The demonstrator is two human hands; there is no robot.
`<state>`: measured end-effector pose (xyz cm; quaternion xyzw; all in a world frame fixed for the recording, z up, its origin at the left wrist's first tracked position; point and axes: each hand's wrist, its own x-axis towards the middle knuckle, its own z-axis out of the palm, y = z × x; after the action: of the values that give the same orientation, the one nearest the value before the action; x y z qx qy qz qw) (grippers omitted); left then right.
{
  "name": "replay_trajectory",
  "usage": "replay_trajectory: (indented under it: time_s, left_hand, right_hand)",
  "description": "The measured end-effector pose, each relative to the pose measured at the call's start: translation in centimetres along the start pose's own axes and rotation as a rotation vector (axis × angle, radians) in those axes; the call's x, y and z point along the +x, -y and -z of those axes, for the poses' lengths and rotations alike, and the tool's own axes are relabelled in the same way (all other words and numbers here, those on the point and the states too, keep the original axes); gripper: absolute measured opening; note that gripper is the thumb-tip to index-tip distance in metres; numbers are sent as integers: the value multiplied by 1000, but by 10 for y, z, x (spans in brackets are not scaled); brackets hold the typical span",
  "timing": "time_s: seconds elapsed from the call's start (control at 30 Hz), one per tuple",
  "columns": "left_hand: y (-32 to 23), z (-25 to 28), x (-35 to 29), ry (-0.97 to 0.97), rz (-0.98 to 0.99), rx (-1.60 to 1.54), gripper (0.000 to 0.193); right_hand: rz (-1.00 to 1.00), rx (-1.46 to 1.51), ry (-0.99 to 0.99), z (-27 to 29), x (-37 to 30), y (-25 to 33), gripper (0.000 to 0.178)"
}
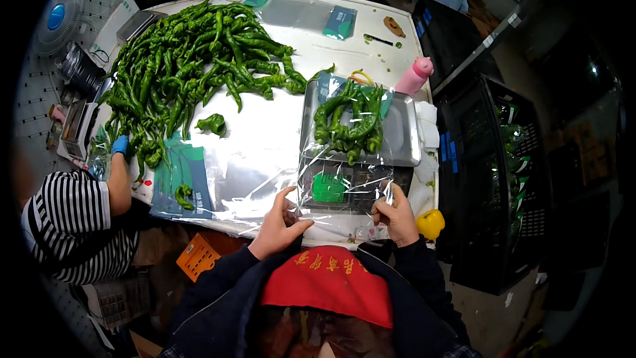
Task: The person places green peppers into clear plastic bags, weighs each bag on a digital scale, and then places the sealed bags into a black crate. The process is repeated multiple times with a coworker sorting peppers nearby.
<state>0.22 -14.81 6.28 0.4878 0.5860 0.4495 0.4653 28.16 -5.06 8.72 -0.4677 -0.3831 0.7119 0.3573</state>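
Right hand (pixel 395 217) pinches the near edge of the clear, crinkly film bag (pixel 361 171). Left hand (pixel 278 227): thumb off curled fingers at bag edge; can't tell if gripping. Bag at 12 from hands, twisted glossy green peppers (pixel 354 121) inside, over rectangular metal tray (pixel 408 146). Tangled pepper heap (pixel 189 59) at 10–11; smooth pink bottle (pixel 412 79) at 1.

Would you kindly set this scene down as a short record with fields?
Left hand: at the near left edge of the clear bag; grip unclear
Right hand: pinching the bag's near right edge
Bag contents: green peppers
Under bag: metal tray, with a green-lit display nearer the person
Beyond tray: pink bottle, by its far right corner
Table's left: heap of loose peppers
Co-worker at left: blue-gloved hand beside the heap
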Motion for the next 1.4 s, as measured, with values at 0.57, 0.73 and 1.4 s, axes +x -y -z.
replay_trajectory:
  time_s: [0.57,0.73,1.4]
  left_hand:
    - [-30,6,3,164,331,-372,20]
    - [-16,6,-4,-25,-265,82,23]
    - [6,19,-20,-155,-281,584,14]
  right_hand:
    - [30,88,-148,2,4,-21,48]
    - [81,171,-242,-4,-2,-10,45]
    - [-85,37,-43,2,39,-9,31]
